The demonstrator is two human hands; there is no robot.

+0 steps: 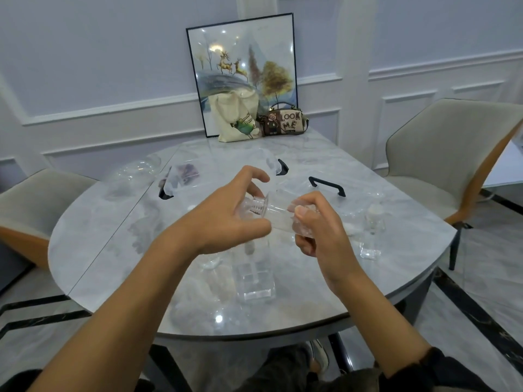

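You held the clear bottle [278, 215] on its side in the air, just above the tall square clear container [256, 278] that stood on the desk [368, 278]. Your right hand [314, 224] had its fingers [304, 212] clamped round the bottle's body and base, probably to brace it against turning. Your left hand [226, 219] curled over the ribbed, threaded neck end, thumb under it and the other fingers arched over the top. That looked like a grip for twisting something on or off the neck, and laying the bottle flat let both wrists work against each other. Whether a cap sat on the threads could not be told, since your left palm hid that end and everything was see-through. The square container's top was covered by your hands, and its walls almost vanished against the marble pattern. Beyond it, further from you, lay more clear pieces with black handles [327, 185] whose outlines were hard to follow. A small clear jar [373, 222] stood to the right of it, and a faint domed clear shape [135, 171] lay off to the left beyond it. Far behind it, a framed picture [243, 72] leaned on the wall behind a tote bag [237, 117] and a small handbag [285, 121].
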